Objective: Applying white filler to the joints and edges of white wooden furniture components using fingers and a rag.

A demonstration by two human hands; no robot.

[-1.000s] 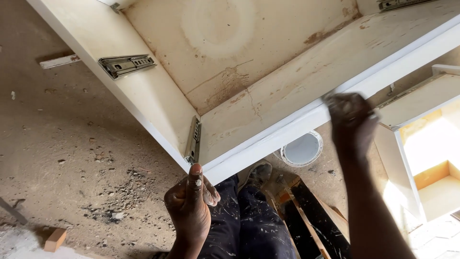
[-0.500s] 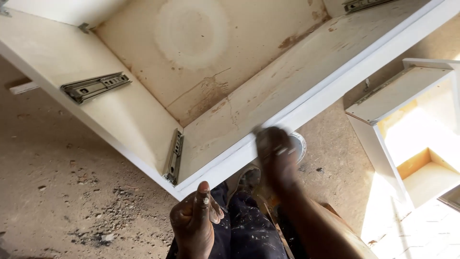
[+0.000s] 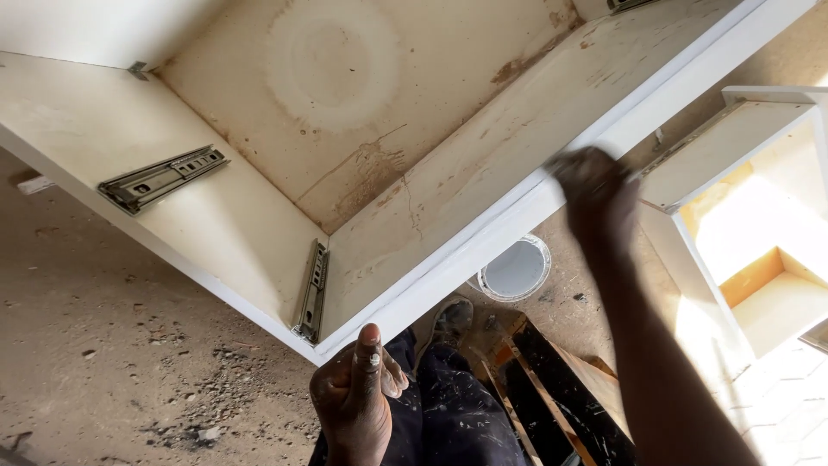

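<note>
Stained white cabinet [image 3: 483, 164], smooth painted edge under hands [image 3: 591, 185].

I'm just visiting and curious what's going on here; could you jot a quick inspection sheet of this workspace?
Surface: dusty bare floor, grit and debris scattered on it.
Job's things: white cabinet carcass with stained inside; white front edge; metal drawer slides.
Clutter: white round tub; dark boards by the paint-flecked trousers.
Hands: left hand at the cabinet's lower corner, thumb up; right hand blurred on the front edge, contents unclear.
Cables: nothing seen.
Surroundings: second white box unit, sunlit.
</note>
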